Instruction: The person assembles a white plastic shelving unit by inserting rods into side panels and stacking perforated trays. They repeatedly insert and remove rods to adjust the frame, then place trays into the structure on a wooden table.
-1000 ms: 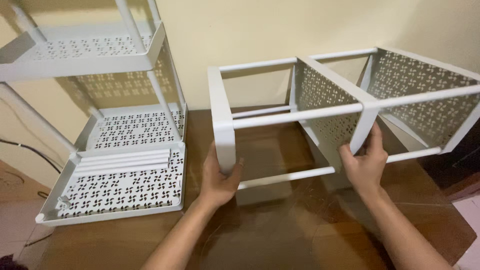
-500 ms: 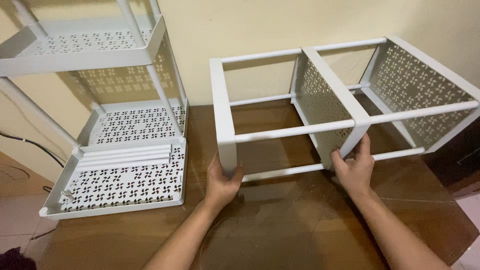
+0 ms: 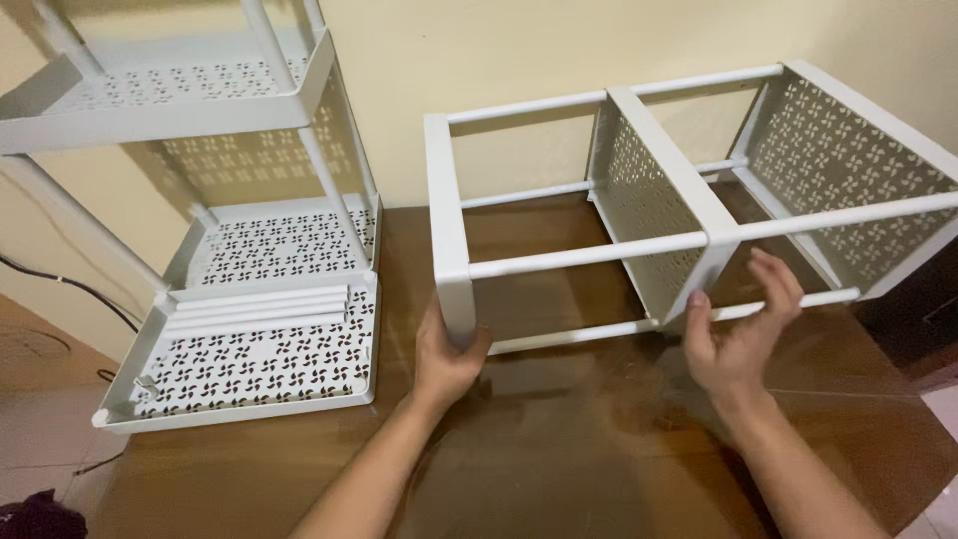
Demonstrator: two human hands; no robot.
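Two hands are on the white rack, which lies on its side on the brown table, long axis running left to right along the wall. Left hand grips the near corner of the left end frame, fingers wrapped behind the flat post, thumb in front. Right hand is just off the rack, fingers spread wide and holding nothing, palm facing the middle shelf panel and the lower front rod. That rod sits right beyond its fingertips, so the right hand is the nearer one to the middle panel; the left has the end.

Material looks like smooth painted metal or plastic, I can't tell which: round thin rods, flat rectangular posts, and panels punched with a small pinwheel pattern. To the left stands a second rack, upright, same perforated shelves, with a loose shelf tray lying flat at its foot and a few spare rods resting in it. Table surface is glossy, wood-toned, faintly reflective.
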